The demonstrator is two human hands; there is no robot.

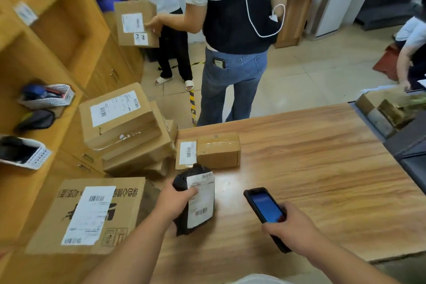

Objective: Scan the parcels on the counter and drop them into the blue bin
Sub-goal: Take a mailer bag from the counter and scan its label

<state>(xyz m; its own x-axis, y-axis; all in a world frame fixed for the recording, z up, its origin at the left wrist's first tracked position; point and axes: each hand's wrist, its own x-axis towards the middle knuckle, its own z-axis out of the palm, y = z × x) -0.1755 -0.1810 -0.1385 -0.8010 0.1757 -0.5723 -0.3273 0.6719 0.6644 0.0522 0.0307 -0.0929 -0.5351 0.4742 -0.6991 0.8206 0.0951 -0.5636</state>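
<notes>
Counter (311, 168): wood-grain surface, smooth, a soft sheen being shown near the parcels. Black parcel (182, 182): matt, wrinkled plastic film is being seen, with a white paper label (201, 200) stuck on. Small box (217, 150): matt brown cardboard, glossy clear tape being noted across its top. Handheld scanner (265, 210): matt black casing, glossy lit screen. Baskets (49, 98) on the shelf: white perforated plastic.

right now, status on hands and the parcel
Left hand grips black parcel, label up, on counter. Right hand holds scanner, screen lit. Small box waits behind. Blue bin not in view.
</notes>
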